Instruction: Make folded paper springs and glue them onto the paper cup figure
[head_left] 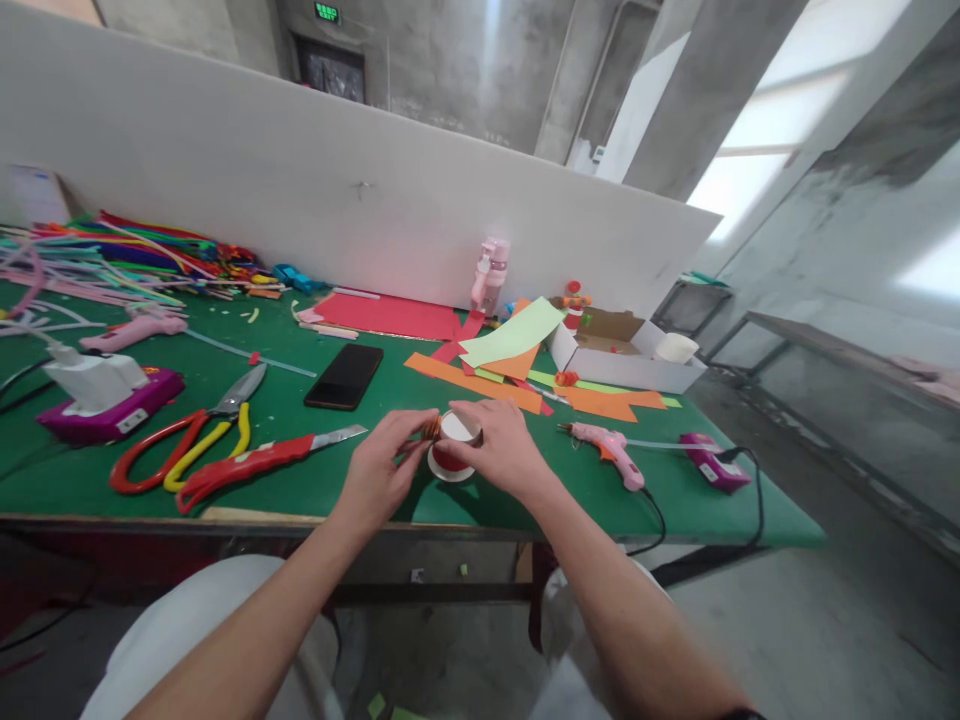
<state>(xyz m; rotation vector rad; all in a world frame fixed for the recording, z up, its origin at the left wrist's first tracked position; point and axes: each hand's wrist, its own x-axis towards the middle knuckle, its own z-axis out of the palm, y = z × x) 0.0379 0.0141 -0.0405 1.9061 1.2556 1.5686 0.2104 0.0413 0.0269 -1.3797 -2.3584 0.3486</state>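
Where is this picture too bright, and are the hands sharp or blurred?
Head view: the window at upper right is blown out to white. Head view: the wide lens bows the long white partition. Head view: the left hand and right hand around the cup are reasonably sharp, casting a soft shadow on the green table.

The right hand (501, 450) hides much of the paper cup (449, 463).

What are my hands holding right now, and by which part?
A small red and white cup standing on the green table. The right hand grips its top rim; the left hand pinches an orange piece at its left side.
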